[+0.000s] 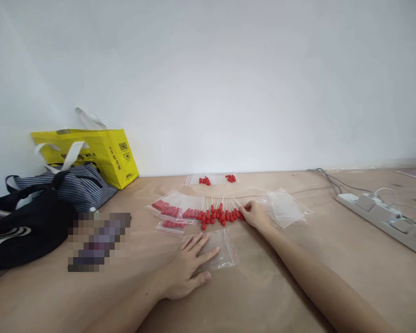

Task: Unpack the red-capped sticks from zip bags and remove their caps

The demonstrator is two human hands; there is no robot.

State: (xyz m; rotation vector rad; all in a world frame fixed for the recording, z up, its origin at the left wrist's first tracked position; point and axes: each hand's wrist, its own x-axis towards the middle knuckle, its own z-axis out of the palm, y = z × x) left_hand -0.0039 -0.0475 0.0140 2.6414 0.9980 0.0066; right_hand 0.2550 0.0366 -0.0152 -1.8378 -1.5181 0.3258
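My left hand lies flat with its fingers spread, over the left side of a clear zip bag on the table. At the right end of a fanned-out row of red-bulbed droppers, my right hand is closed, its thumb and fingers pinching a dropper near its red bulb. The droppers have pale thin stems pointing away from me. Just left of them, filled clear bags overlap, with red bulbs showing through. A stack of flat clear bags lies beyond my right hand.
Near the wall, another clear bag has red bulbs on it or in it. A yellow bag, a striped bag and a black bag stand at left, beside a pixelated item. At right lies a power strip with cables.
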